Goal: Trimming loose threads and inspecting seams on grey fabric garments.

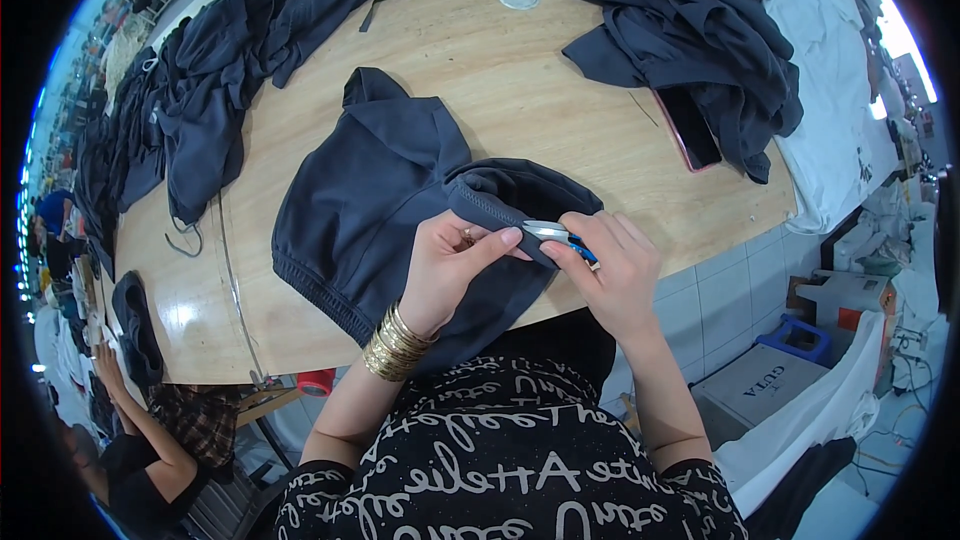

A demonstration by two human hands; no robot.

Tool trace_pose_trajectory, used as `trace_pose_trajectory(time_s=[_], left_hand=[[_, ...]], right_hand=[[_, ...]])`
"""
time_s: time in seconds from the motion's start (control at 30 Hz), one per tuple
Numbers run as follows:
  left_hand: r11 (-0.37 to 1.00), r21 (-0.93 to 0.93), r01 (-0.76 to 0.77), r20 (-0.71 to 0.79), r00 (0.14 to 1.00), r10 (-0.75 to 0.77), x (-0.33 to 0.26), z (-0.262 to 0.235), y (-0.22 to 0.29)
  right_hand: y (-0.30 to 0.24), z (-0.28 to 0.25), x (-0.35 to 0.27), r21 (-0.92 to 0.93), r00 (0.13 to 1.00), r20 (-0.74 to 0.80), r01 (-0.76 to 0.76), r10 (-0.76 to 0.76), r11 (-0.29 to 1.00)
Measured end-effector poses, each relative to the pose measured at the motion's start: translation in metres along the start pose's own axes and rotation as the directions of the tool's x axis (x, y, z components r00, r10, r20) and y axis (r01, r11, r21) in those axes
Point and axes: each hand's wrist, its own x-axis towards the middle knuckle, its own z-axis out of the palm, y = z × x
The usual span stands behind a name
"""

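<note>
On a pale wooden table [560, 100], one dark navy garment [390, 190] is spread flat, its long axis running from the hood at upper left down to a ribbed hem at lower right. At far left, a heap of dark garments [200, 90] is draped over the table edge. The left hand [450, 265], with gold bangles [395, 345] at the wrist, is pinched closed on a folded edge of the garment. Just beside it, the right hand [615, 270] is closed around one small thread snip [560, 234], its silver blades pointing left at the fabric. Further right, a second heap [690, 30] partly covers one pink-cased phone [688, 130]. Below the table at right, one grey cardboard box [765, 385] sits on the floor.
</note>
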Motion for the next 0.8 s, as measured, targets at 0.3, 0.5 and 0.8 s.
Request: trace_pose_trajectory(time_s=[0.3, 0.5, 0.8], left_hand=[[0.999, -0.039, 0.006, -0.011, 1.0, -0.007, -0.0008, 0.0014, -0.0011], [0.999, -0.029, 0.018, -0.017, 1.0, -0.018, -0.0011, 0.0014, -0.0009], [1.0, -0.019, 0.015, -0.014, 1.0, -0.015, -0.0008, 0.0007, -0.0008]], right_hand=[[-0.0004, -0.0008, 0.0001, 0.017, 1.0, 0.01, -0.015, 0.015, 1.0], [0.0002, -0.0004, 0.0008, 0.001, 1.0, 0.01, 0.025, -0.025, 1.0], [0.0009, -0.0022, 0.0021, -0.018, 0.999, 0.021, 0.031, -0.031, 0.999]])
